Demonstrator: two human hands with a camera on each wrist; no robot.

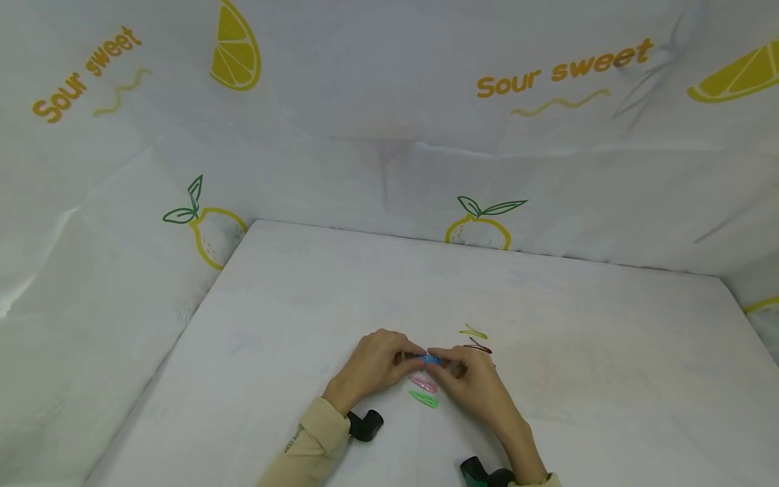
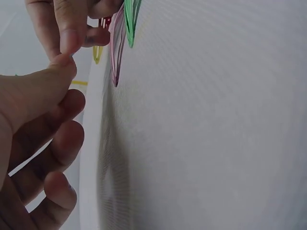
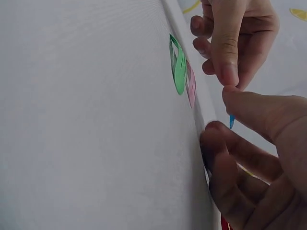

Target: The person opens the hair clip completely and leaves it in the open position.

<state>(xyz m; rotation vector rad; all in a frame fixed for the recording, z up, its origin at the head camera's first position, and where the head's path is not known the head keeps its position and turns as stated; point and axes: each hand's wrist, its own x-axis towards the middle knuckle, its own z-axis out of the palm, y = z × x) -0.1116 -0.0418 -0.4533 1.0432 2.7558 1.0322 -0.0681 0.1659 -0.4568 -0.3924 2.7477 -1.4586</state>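
Observation:
Both hands meet over the table, each pinching a blue snap hair clip (image 1: 431,359) between thumb and forefinger. My left hand (image 1: 376,360) is at its left end, my right hand (image 1: 473,384) at its right. The fingers cover most of the clip; only a blue tip shows below the right thumb in the right wrist view. Just in front of the hands lie a pink hair clip (image 1: 424,384) and a green hair clip (image 1: 424,399). Beyond the right hand are a yellow hair clip (image 1: 473,332) and a dark red one, partly hidden by that hand.
The white table (image 1: 304,291) has its far edge against a white sheet (image 1: 377,81) printed with lemons and words. Black devices (image 1: 366,426) are strapped at both wrists, low over the table.

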